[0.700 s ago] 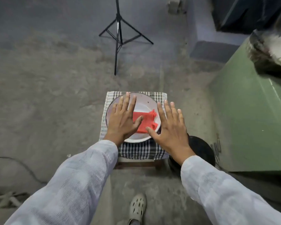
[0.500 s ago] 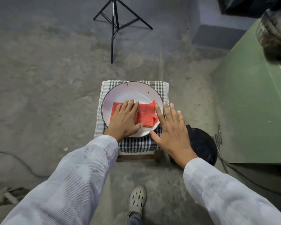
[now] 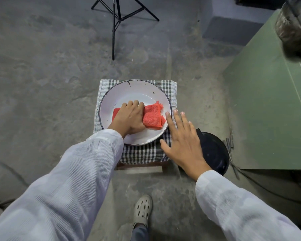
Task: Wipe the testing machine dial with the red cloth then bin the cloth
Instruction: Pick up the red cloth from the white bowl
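left hand (image 3: 130,117) covers red cloth (image 3: 153,116) middle | fingertips hidden

A grey concrete floor (image 3: 42,75) fills most of the view. At its centre stands a low wooden stool (image 3: 139,166) draped with a black-and-white checked cloth (image 3: 142,153). A white enamel plate (image 3: 134,92) with a dark, chipped rim sits on the checked cloth. Beyond the stool, the legs of a black tripod (image 3: 114,23) rest on the floor. In the near foreground is a pale perforated clog (image 3: 142,208). A dark cable (image 3: 9,168) curves across the floor at the left edge.
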